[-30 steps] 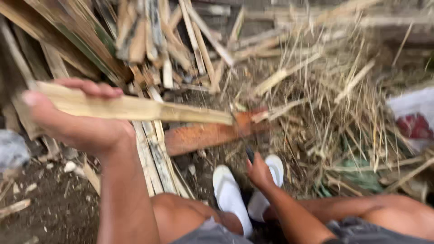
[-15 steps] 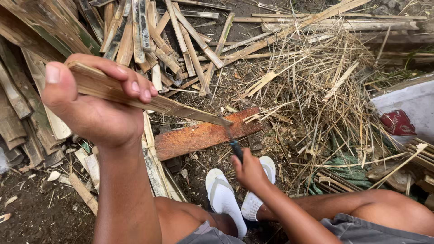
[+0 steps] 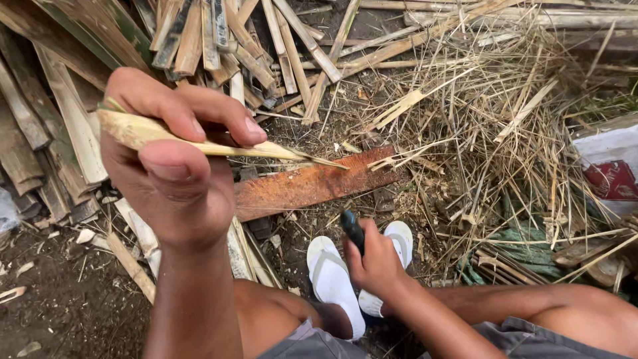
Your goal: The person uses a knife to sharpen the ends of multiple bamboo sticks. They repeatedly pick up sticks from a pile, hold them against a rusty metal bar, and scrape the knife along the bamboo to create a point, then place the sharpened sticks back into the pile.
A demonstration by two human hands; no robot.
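My left hand (image 3: 174,174) is raised close to the camera, gripping a pale split bamboo strip (image 3: 266,151) that tapers to a point toward the right. My right hand (image 3: 377,260) hangs low between my knees, closed around the dark handle of a knife (image 3: 352,228); its blade is hidden from view. Below the strip's tip, a rusty flat metal piece (image 3: 312,184) lies on the ground. My feet wear white sandals (image 3: 331,278) beside the right hand.
A pile of split bamboo slats (image 3: 199,40) covers the ground at upper left. Dry straw and thin shavings (image 3: 505,133) spread to the right. A white and red bag (image 3: 611,173) sits at the right edge, green cloth (image 3: 525,249) below it. Bare soil (image 3: 60,299) lies at lower left.
My left hand has turned the bamboo strip and brought it closer to the camera, so it now shows edge-on. My right hand stays low with the knife.
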